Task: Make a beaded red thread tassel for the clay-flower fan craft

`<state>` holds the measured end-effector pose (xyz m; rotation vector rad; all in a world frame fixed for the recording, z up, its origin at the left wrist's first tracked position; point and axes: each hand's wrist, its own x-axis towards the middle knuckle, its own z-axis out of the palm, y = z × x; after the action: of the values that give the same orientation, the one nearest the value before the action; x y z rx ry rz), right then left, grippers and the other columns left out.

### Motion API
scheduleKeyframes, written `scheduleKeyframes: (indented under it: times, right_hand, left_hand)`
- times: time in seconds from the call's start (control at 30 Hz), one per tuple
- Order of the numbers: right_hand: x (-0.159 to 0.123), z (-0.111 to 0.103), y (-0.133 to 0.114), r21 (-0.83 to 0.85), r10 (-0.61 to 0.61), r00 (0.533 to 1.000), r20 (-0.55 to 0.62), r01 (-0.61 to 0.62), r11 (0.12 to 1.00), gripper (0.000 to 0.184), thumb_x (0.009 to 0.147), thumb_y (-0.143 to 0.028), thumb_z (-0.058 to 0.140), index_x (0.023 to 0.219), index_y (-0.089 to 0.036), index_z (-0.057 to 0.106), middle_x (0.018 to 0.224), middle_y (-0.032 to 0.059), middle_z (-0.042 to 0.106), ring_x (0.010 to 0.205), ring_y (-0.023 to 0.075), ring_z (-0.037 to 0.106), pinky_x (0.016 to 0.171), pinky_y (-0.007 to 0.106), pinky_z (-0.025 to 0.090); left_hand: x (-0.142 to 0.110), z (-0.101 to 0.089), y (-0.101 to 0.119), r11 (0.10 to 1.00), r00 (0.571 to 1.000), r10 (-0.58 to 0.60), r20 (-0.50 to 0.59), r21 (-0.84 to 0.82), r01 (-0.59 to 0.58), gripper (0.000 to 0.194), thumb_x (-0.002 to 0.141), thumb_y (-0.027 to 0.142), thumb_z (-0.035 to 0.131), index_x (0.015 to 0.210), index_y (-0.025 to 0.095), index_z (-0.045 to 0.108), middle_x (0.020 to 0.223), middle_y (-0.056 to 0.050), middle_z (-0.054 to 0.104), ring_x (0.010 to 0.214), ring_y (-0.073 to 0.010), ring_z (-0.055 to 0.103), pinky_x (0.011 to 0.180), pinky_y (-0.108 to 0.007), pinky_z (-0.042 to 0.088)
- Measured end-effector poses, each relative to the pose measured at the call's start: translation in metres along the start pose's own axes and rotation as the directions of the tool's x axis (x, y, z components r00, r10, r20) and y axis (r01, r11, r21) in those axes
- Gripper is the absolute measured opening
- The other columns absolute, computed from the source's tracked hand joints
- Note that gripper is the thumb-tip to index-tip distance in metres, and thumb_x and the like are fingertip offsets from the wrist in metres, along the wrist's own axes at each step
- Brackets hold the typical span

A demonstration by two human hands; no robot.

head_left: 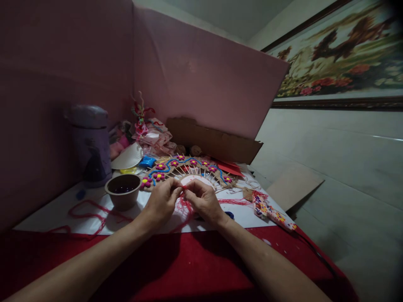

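Both of my hands meet at the middle of the table, pinching red yarn (186, 207) between the fingertips. My left hand (162, 201) is closed on the yarn from the left, and my right hand (203, 201) is closed on it from the right. Loose strands hang below the fingers. Just behind my hands lies a fan-shaped craft piece (171, 166) made of sticks and brown cord, with pink flowers and a wavy blue line along its arc. The exact knot or loop at my fingertips is too small to make out.
A bowl of dark liquid (123, 201) stands left of my hands, before a purple bottle (90, 147). Red yarn (90, 205) trails at left. A flower-patterned glue gun (272, 214) with a cord lies at right. Cardboard (217, 140) leans at the back.
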<state>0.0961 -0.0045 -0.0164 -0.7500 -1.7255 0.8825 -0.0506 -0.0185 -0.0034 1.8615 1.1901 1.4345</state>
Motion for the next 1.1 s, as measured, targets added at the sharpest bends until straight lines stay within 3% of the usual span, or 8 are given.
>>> scheduleKeyframes:
  times: [0.13, 0.33, 0.6, 0.9, 1.1]
  right_hand:
    - [-0.0007, -0.0003, 0.0005, -0.053, 0.001, 1.0, -0.026, -0.003, 0.999, 0.01, 0.079, -0.027, 0.06, 0.073, -0.018, 0.058, 0.062, -0.0033, 0.05, 0.055, 0.0093, 0.043, 0.053, 0.023, 0.035]
    - [0.003, -0.0001, 0.0009, 0.186, 0.096, 0.995, 0.031, -0.1, 0.977, 0.019, 0.072, -0.033, 0.066, 0.069, -0.018, 0.055, 0.057, -0.0051, 0.049, 0.045, 0.0069, 0.038, 0.042, 0.02, 0.031]
    - [0.0041, -0.0006, 0.0012, 0.23, 0.147, 0.988, 0.041, -0.152, 0.961, 0.019, 0.071, -0.032, 0.065, 0.068, -0.017, 0.054, 0.055, -0.0051, 0.052, 0.039, 0.0051, 0.037, 0.036, 0.018, 0.029]
    - [0.0, -0.0009, -0.0043, 0.134, 0.002, 0.997, 0.082, -0.013, 0.991, 0.011, 0.073, -0.027, 0.064, 0.072, -0.017, 0.059, 0.063, -0.0017, 0.056, 0.055, 0.0095, 0.048, 0.052, 0.023, 0.039]
    - [0.0008, -0.0005, -0.0023, 0.038, -0.028, 1.0, 0.006, 0.028, 0.999, 0.011, 0.075, -0.026, 0.061, 0.07, -0.017, 0.057, 0.062, -0.0023, 0.054, 0.055, 0.0096, 0.046, 0.052, 0.023, 0.037]
  left_hand:
    - [-0.0008, 0.0008, -0.0008, 0.992, 0.998, 0.061, 0.027, 0.106, -0.064, 0.011, 0.078, 0.015, 0.051, 0.071, 0.018, 0.058, 0.068, -0.003, 0.063, 0.063, -0.0165, 0.055, 0.06, -0.027, 0.038]
    - [-0.0027, 0.0025, -0.0033, 0.982, 0.998, 0.069, 0.011, 0.176, -0.07, 0.01, 0.078, 0.014, 0.05, 0.071, 0.018, 0.057, 0.067, -0.003, 0.063, 0.062, -0.0162, 0.054, 0.058, -0.026, 0.036]
    - [0.0017, -0.0017, -0.0013, 0.988, 0.992, -0.123, -0.024, -0.1, 0.12, 0.015, 0.075, 0.027, 0.056, 0.071, 0.016, 0.065, 0.052, 0.002, 0.056, 0.048, -0.0114, 0.045, 0.047, -0.023, 0.034]
    - [0.0023, -0.002, -0.0036, 0.943, 0.971, -0.221, -0.085, -0.273, 0.191, 0.012, 0.061, 0.018, 0.066, 0.073, 0.016, 0.07, 0.055, 0.002, 0.063, 0.045, -0.0084, 0.046, 0.044, -0.021, 0.036]
    - [0.0008, -0.0001, -0.004, 0.923, 0.977, -0.205, -0.065, -0.344, 0.171, 0.018, 0.059, 0.019, 0.069, 0.077, 0.015, 0.069, 0.065, 0.0, 0.068, 0.057, -0.0108, 0.056, 0.053, -0.022, 0.044]
